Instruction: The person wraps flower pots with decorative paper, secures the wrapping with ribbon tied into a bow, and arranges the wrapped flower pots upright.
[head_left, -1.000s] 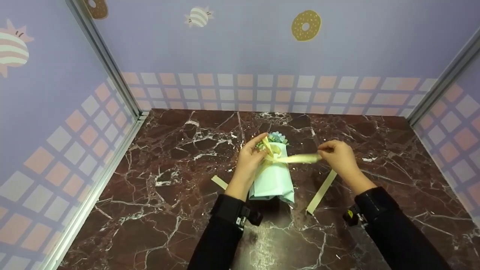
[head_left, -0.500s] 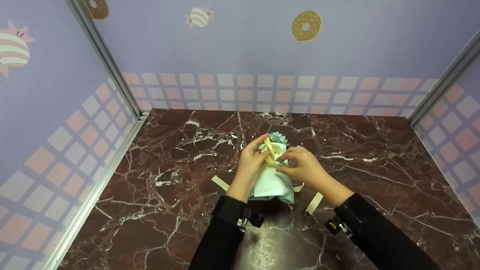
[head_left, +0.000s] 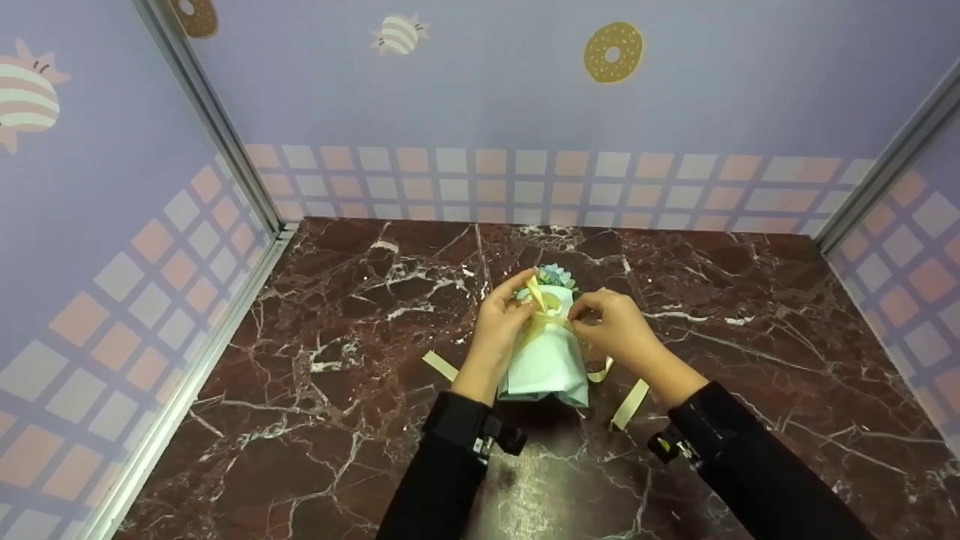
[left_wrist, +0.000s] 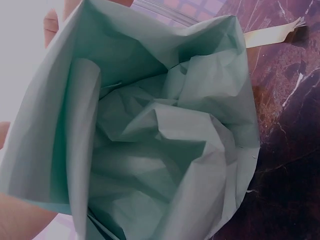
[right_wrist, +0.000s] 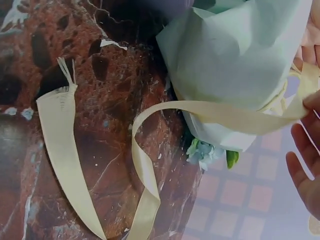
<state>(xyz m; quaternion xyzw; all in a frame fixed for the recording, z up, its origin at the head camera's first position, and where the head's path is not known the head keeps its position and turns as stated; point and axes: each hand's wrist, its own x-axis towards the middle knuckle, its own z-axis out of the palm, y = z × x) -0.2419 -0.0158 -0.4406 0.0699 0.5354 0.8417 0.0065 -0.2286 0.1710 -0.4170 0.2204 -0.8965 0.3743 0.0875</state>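
Note:
A small bouquet in pale mint wrapping paper lies on the marble-patterned table, its blue flowers at the far end. Yellow satin ribbon crosses the wrap below the flowers. My left hand is at the bouquet's left side, pinching an upright fold of ribbon between thumb and fingers. On the other side, my right hand pinches the ribbon between thumb and forefinger, close to the crossing. In the right wrist view a long ribbon tail runs from those fingers. The left wrist view looks into the wrap's crumpled lower opening.
One frayed ribbon end lies on the table right of the bouquet, another ribbon end to its left. Patterned wall panels enclose the table at the back and sides.
My right hand came in from the right, where it held the ribbon stretched out, to the crossing, then drew back slightly. My left hand stayed in place holding its ribbon fold.

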